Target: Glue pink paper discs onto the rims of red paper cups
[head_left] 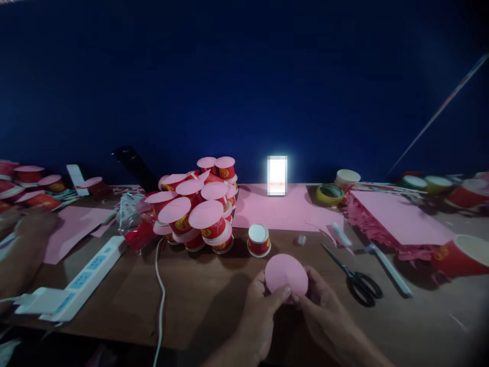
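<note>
Okay, so the pink paper disc is up in both hands, over the wooden table toward its near edge. Left hand has it pinched, thumb on top, and the right hand is gripping it too, fingertips right beside that thumb. Just past it, toward the far edge, one red paper cup sits upside down. Left of that there's a whole cluster of disc-topped red cups. Black-handled scissors lie off to the right, and a pink sheet runs along the far edge.
</note>
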Demonstrator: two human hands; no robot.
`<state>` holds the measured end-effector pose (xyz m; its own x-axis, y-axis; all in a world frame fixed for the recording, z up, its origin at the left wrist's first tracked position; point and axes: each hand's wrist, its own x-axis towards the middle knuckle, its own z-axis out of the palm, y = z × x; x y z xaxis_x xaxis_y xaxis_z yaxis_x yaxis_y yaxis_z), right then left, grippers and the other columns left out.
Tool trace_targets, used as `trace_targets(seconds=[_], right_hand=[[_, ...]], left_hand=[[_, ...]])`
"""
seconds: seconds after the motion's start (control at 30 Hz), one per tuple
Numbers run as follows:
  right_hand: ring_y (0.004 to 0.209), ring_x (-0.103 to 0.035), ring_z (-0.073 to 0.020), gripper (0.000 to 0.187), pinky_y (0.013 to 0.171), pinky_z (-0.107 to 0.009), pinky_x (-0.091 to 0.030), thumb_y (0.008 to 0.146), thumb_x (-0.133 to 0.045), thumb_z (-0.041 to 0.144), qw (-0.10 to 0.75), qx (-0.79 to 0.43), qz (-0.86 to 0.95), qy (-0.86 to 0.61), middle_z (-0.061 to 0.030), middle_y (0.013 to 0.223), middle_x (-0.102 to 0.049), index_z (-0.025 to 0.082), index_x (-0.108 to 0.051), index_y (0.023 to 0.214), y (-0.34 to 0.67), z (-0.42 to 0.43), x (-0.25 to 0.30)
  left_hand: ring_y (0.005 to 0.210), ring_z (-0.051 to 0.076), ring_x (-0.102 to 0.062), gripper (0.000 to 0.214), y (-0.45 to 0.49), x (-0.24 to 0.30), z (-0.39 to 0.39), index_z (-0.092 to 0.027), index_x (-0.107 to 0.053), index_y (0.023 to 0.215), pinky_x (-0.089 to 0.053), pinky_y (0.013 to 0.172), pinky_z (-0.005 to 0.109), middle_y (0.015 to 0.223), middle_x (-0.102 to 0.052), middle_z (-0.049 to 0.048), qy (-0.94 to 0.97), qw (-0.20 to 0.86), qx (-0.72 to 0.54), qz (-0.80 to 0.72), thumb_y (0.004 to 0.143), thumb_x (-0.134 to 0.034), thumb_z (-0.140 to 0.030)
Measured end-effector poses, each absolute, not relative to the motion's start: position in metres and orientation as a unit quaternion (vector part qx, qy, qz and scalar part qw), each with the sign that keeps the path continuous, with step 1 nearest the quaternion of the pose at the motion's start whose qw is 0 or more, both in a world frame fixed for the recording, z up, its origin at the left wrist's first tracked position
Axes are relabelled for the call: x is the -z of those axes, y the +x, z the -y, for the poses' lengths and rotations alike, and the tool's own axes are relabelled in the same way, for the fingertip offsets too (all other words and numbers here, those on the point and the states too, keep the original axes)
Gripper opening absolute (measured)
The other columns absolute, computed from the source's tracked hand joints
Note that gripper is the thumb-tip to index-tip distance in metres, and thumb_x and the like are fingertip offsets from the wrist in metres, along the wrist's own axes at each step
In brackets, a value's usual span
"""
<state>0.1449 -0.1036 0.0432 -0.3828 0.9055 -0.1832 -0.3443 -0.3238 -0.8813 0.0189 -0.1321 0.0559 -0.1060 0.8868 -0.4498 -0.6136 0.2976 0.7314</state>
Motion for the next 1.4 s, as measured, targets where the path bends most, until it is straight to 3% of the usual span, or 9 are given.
trace_targets(seconds=[0.13,0.4,0.73,0.93,1.07,1.27,1.4], right_hand=[[0.086,-0.058,-0.0198,0.031,0.077,-0.033,-0.047,0.071,-0.075,0.029,0.421,-0.732,0.404,-0.351,-0.0042,0.094,-0.063,0.024,-0.056,0.095,0.147,0.103,-0.043],[0.091,-0.057,-0.0209,0.038,0.078,-0.032,-0.047,0.068,-0.077,0.021,0.42,-0.746,0.399,-0.331,-0.0044,0.095,-0.063,0.023,-0.055,0.099,0.149,0.103,-0.046],[0.085,-0.057,-0.0182,0.035,0.075,-0.03,-0.046,0.072,-0.074,0.032,0.429,-0.749,0.393,-0.319,-0.0058,0.096,-0.063,0.02,-0.055,0.099,0.15,0.104,-0.054],[0.09,-0.058,-0.0185,0.044,0.082,-0.033,-0.046,0.071,-0.076,0.026,0.438,-0.756,0.372,-0.312,-0.0063,0.101,-0.064,0.02,-0.054,0.109,0.144,0.106,-0.051],[0.091,-0.058,-0.0179,0.045,0.079,-0.029,-0.046,0.072,-0.075,0.027,0.439,-0.751,0.381,-0.315,-0.0058,0.102,-0.063,0.021,-0.053,0.11,0.147,0.105,-0.043],[0.083,-0.056,-0.0151,0.032,0.069,-0.025,-0.043,0.073,-0.074,0.028,0.412,-0.749,0.414,-0.313,-0.0041,0.093,-0.063,0.02,-0.053,0.096,0.157,0.106,-0.047],[0.076,-0.054,-0.0119,0.029,0.063,-0.022,-0.04,0.077,-0.069,0.025,0.4,-0.74,0.414,-0.347,-0.002,0.089,-0.061,0.021,-0.053,0.101,0.164,0.107,-0.05]], left_hand=[[0.084,0.022,-0.063,0.045,0.019,-0.056,0.131,-0.013,-0.063,0.106,-0.048,0.076,0.032,0.095,-0.07,0.0127,0.153,0.651,-0.569,-0.478,0.063,-0.074,-0.019],[0.086,0.022,-0.063,0.04,0.02,-0.056,0.131,-0.013,-0.062,0.104,-0.048,0.078,0.033,0.095,-0.069,0.0116,0.163,0.662,-0.563,-0.466,0.065,-0.072,-0.018],[0.089,0.021,-0.063,0.048,0.023,-0.056,0.13,-0.012,-0.058,0.114,-0.048,0.08,0.033,0.1,-0.069,0.0133,0.154,0.655,-0.57,-0.471,0.068,-0.071,-0.017],[0.084,0.021,-0.063,0.048,0.024,-0.057,0.128,-0.011,-0.058,0.113,-0.049,0.076,0.032,0.095,-0.07,0.0127,0.177,0.643,-0.573,-0.476,0.068,-0.072,-0.021],[0.085,0.021,-0.063,0.051,0.026,-0.055,0.13,-0.011,-0.057,0.115,-0.049,0.078,0.032,0.096,-0.07,0.0126,0.169,0.639,-0.573,-0.485,0.068,-0.073,-0.021],[0.095,0.022,-0.063,0.056,0.023,-0.053,0.128,-0.013,-0.055,0.12,-0.048,0.084,0.032,0.101,-0.069,0.0109,0.154,0.631,-0.584,-0.487,0.067,-0.072,-0.019],[0.096,0.022,-0.063,0.061,0.017,-0.058,0.125,-0.016,-0.049,0.127,-0.048,0.085,0.032,0.103,-0.069,0.0103,0.157,0.629,-0.594,-0.476,0.07,-0.071,-0.019]])
